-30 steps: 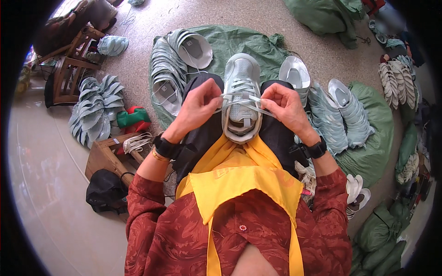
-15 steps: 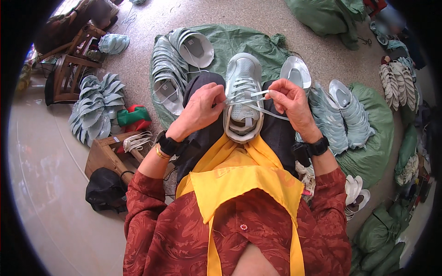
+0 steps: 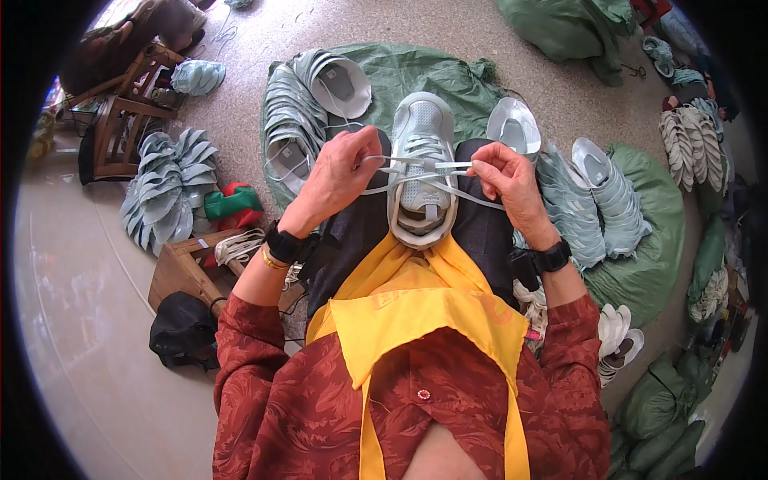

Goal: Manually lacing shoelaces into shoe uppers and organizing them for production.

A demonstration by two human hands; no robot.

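Note:
A pale grey-green sneaker [image 3: 422,136] rests toe-away on my lap, between my knees. A white lace [image 3: 416,168] runs across its eyelets. My left hand [image 3: 336,178] pinches one end of the lace at the shoe's left side. My right hand [image 3: 506,178] pinches the other end at the right side, with a strand trailing down toward my wrist. Both hands pull the lace taut across the tongue. Black watches sit on both wrists.
Stacks of the same sneakers lie on green sacks: left [image 3: 292,120], far left on the floor [image 3: 164,188], and right [image 3: 596,196]. A wooden box [image 3: 188,268] holding laces, a black bag [image 3: 182,328] and a wooden stool [image 3: 120,132] stand at my left.
My hands have drawn apart and the lace now stretches level across the shoe. The right hand moved from the shoe's side outward, pulling the lace tight.

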